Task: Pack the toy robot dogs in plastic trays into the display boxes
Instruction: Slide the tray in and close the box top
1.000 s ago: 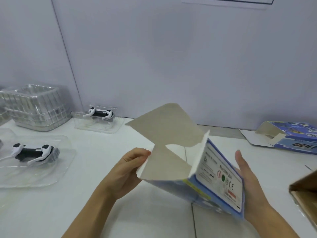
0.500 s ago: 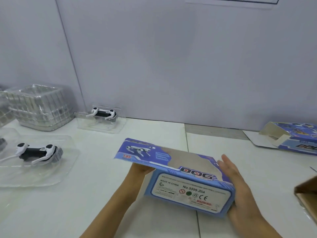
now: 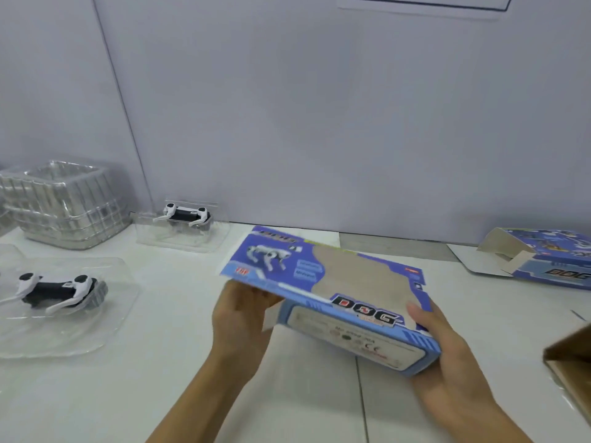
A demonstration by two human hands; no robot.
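Turned from end-up to window-up, the display box now lies nearly level above the table, left hand gripping its open end, right hand clasping the closed end, ready for the nearest toy dog.

Blue/purple display box w/ tan window; black-white dogs.
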